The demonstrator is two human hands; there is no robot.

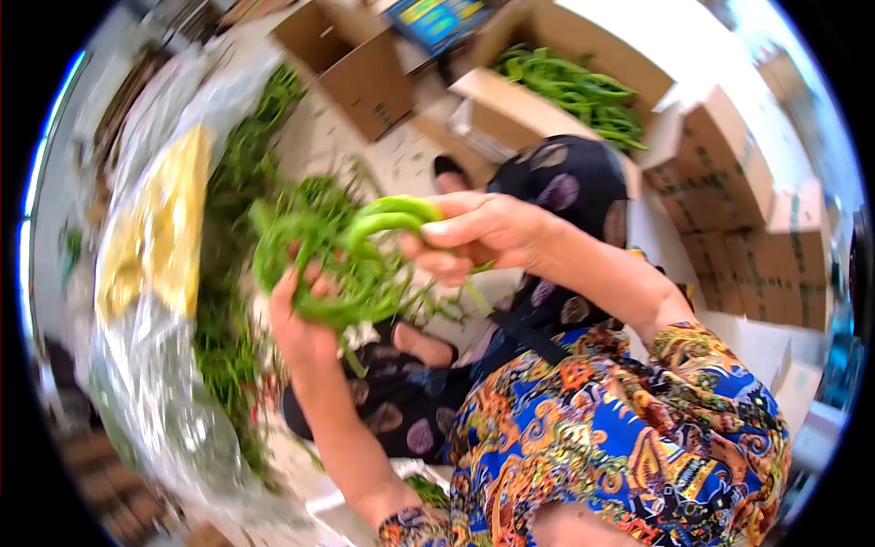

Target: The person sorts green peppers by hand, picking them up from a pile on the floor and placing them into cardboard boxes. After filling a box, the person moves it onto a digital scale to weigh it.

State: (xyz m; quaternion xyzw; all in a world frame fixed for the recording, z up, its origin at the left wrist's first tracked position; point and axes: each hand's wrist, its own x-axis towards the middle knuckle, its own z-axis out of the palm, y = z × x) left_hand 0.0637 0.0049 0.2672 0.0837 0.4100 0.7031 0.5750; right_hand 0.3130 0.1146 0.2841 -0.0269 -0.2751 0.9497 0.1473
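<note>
Curved green peppers (395, 219) are pinched between the thumb and fingers of my right hand (474, 232), near the middle of the view. To their left, my left hand (305, 310) has its fingers curled round a bunch of long green peppers (342, 312), blurred by motion. The two bunches are close together; whether they touch is unclear. Behind and below my hands lies a loose pile of green peppers (219, 328), along the inner side of a clear plastic sheet.
An open cardboard box (638, 55) holding green peppers stands beyond my knees. Another open box (369, 87) is at the top. Closed cartons (715, 164) are stacked at the right. The plastic sheet (150, 383) with a yellow patch runs down the left.
</note>
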